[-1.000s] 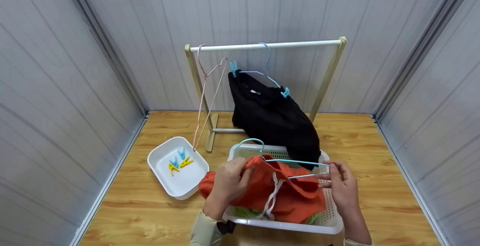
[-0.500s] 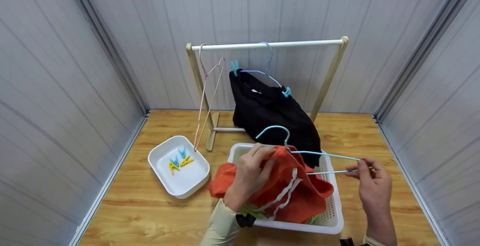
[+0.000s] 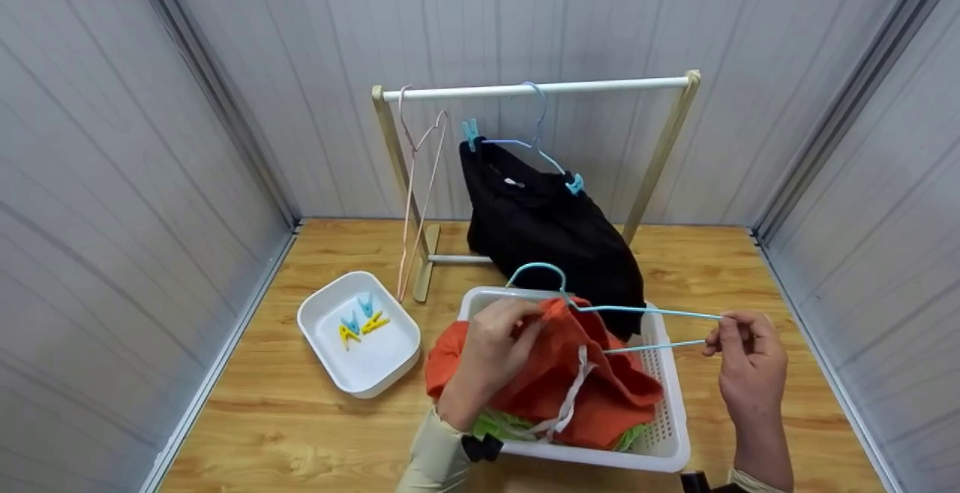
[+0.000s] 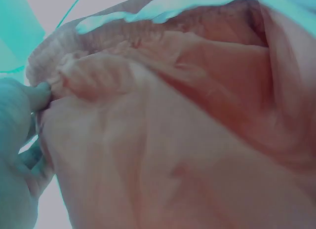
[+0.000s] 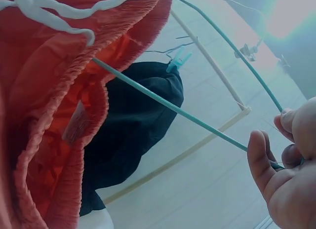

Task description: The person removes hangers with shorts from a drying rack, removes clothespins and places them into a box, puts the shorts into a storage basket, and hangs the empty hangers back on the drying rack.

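Orange drawstring pants lie bunched over the white basket; how long their legs are cannot be seen. My left hand pinches the gathered waistband at its left side. A light-blue wire hanger runs partly inside the waist, its hook pointing up and left. At the hanger's far right end, my right hand grips the wire between thumb and curled fingers. The right wrist view shows the lower wire passing into the open waistband, beside the white drawstring.
Behind the basket, a rack carries a black garment clipped to a hanger with blue pegs. A pink hanger hangs at its left. The white tray at left holds several yellow and blue pegs. Green cloth shows in the basket.
My right hand has moved right with the hanger's end, so more wire sticks out of the waistband. My left hand and the pants shifted right too. The hook has since dipped slightly left.
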A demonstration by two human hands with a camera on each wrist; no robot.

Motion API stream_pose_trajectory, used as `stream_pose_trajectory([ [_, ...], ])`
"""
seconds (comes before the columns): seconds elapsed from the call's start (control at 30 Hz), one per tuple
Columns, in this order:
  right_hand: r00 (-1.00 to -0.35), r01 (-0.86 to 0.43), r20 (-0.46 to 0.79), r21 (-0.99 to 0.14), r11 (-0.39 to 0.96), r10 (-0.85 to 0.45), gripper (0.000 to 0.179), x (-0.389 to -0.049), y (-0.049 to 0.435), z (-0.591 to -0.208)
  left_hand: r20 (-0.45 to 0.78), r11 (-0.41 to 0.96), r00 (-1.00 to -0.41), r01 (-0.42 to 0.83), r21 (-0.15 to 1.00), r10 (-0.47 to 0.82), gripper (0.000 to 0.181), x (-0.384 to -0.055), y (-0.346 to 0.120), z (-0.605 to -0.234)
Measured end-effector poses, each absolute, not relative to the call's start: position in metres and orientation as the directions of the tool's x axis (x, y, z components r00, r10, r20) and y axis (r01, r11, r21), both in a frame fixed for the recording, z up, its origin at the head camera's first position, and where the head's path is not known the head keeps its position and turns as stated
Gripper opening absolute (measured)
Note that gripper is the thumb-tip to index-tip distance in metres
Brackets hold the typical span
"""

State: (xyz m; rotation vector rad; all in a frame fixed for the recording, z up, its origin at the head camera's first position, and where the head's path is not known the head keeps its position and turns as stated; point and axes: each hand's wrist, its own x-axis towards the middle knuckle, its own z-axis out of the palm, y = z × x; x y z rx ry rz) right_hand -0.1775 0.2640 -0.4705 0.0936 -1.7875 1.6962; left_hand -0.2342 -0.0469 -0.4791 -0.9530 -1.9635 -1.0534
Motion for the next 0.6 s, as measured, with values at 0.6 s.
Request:
stream_pose_trajectory([
  [0.6,-0.684,-0.645,0.677,-0.735,0.208,0.272,0.005,-0.170,0.248,-0.453,0.720,0.571,-0.627,0.721,0.393,0.296,0.016,-0.222,-0.071,-0.499],
])
